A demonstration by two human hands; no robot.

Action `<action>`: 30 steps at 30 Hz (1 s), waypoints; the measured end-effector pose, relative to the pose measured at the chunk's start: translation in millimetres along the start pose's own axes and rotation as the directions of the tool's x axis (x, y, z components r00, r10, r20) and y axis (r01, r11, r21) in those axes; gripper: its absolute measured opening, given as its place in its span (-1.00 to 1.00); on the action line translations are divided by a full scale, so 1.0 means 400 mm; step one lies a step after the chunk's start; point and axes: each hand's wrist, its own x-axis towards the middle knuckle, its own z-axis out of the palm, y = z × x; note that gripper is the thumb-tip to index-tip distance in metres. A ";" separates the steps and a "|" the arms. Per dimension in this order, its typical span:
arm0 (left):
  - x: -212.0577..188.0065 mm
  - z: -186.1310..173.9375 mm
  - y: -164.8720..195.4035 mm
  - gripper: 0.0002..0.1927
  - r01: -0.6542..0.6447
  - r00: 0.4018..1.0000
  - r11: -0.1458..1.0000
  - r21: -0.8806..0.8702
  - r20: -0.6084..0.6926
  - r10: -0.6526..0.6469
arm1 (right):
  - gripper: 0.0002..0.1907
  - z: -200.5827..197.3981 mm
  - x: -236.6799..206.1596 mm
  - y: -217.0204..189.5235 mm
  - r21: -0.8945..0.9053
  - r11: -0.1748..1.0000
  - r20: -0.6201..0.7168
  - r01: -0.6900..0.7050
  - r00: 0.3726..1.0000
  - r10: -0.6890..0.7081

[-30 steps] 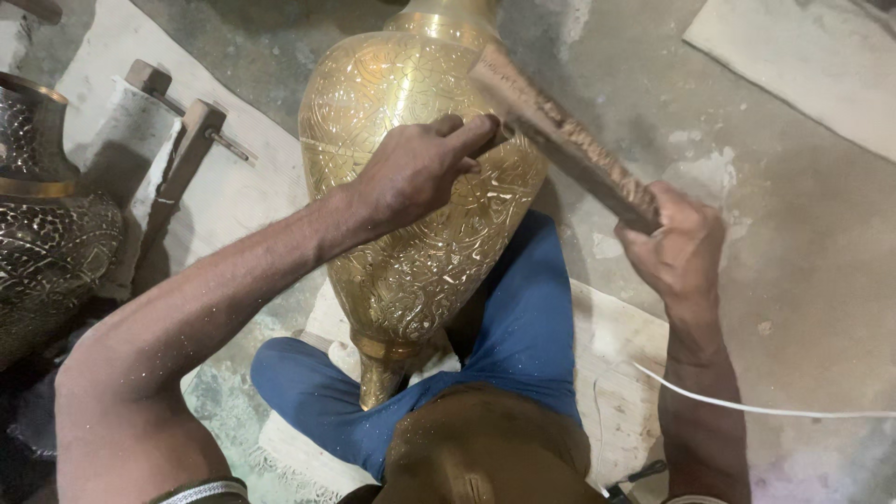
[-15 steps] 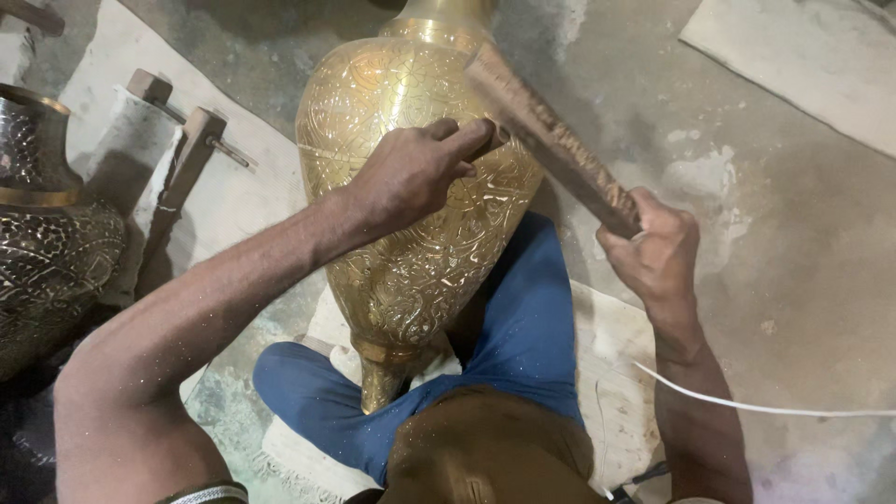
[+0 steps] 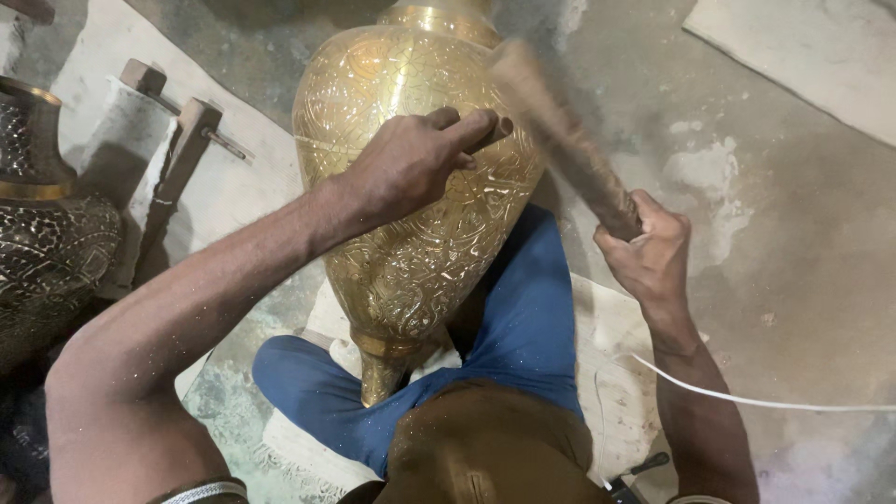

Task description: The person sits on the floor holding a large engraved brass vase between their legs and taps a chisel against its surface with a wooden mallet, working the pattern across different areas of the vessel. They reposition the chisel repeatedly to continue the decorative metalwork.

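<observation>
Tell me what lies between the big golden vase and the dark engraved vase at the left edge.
In the head view, between the golden vase and the dark vase lie two wooden mallets on a pale cloth, crossed lower down by the left forearm.

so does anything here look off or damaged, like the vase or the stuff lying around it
Nothing stands out as damaged. The brass vase lies tilted across the lap, steadied by the left hand. The mallet in the right hand is blurred. A white cable trails loose over the floor.
</observation>
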 end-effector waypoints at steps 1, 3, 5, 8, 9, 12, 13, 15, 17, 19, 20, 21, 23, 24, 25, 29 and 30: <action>0.002 0.002 -0.001 -0.69 -0.007 1.000 1.000 0.007 -0.009 0.007 | -0.77 0.001 -0.003 0.004 0.087 0.996 -0.025 -0.032 0.999 0.034; 0.005 0.005 0.000 -0.65 -0.017 1.000 1.000 0.022 -0.013 0.017 | -0.83 -0.001 -0.008 0.010 0.032 0.997 0.009 -0.066 0.998 0.066; 0.007 0.005 0.000 -0.60 -0.021 1.000 0.999 0.042 -0.007 0.022 | -0.85 -0.005 -0.011 0.013 0.010 0.997 0.011 -0.077 0.997 0.077; 0.007 0.000 0.001 -0.70 -0.028 1.000 1.000 0.009 0.005 0.028 | -0.85 -0.012 -0.016 0.011 0.073 0.995 -0.032 -0.068 0.997 0.070; 0.008 -0.002 0.001 -0.69 -0.045 0.999 0.999 0.022 0.004 0.045 | -0.86 -0.014 -0.019 0.009 0.126 0.991 -0.036 -0.048 0.998 0.053; 0.010 -0.007 0.002 -0.69 -0.086 0.996 0.996 0.031 -0.023 0.087 | -0.83 -0.020 -0.026 0.003 -0.012 0.996 -0.015 -0.090 0.996 0.090; 0.009 -0.008 0.004 -0.70 -0.110 0.993 0.994 0.017 -0.045 0.110 | -0.81 -0.024 -0.028 0.002 -0.107 0.986 -0.011 -0.125 0.992 0.125; 0.015 -0.008 0.006 -0.69 -0.112 0.993 0.994 0.010 -0.032 0.112 | -0.87 -0.026 -0.033 0.003 0.147 0.981 -0.038 -0.126 0.990 0.133; 0.016 -0.008 0.011 -0.68 -0.043 0.998 0.999 0.018 0.036 0.042 | -0.87 -0.031 -0.038 0.010 0.149 0.983 -0.030 -0.102 0.994 0.108; 0.016 -0.013 0.012 -0.68 -0.079 0.997 0.997 0.007 0.001 0.079 | -0.77 -0.037 -0.041 0.021 -0.094 0.995 0.008 -0.046 0.999 0.046; 0.015 -0.014 0.015 -0.68 -0.100 0.995 0.995 0.000 -0.009 0.100 | -0.82 -0.033 -0.045 0.025 0.010 0.996 0.008 -0.087 0.996 0.087; 0.015 -0.015 0.015 -0.68 -0.078 0.997 0.997 0.002 0.019 0.078 | -0.85 -0.029 -0.048 0.030 0.112 0.986 0.002 -0.126 0.992 0.126; 0.016 -0.015 0.018 -0.69 -0.028 0.997 1.000 0.004 0.069 0.028 | -0.85 -0.027 -0.054 0.037 0.082 0.993 -0.022 -0.091 0.995 0.093; 0.014 -0.015 0.018 -0.69 -0.061 0.997 0.998 0.009 0.039 0.061 | -0.83 -0.025 -0.057 0.038 -0.050 0.999 -0.027 -0.021 0.999 0.019; 0.014 -0.014 0.016 -0.69 -0.098 0.995 0.995 0.021 0.007 0.098 | -0.80 -0.026 -0.059 0.039 -0.181 0.982 -0.029 0.053 0.998 -0.060; 0.011 -0.005 0.005 -0.66 -0.095 0.995 0.995 0.009 0.020 0.095 | -0.84 -0.032 -0.061 0.031 0.124 0.989 -0.036 -0.078 0.996 0.083; 0.012 0.001 0.004 -0.69 -0.109 0.994 0.994 0.020 0.011 0.109 | -0.83 -0.035 -0.059 0.028 0.068 0.996 -0.014 -0.056 0.998 0.057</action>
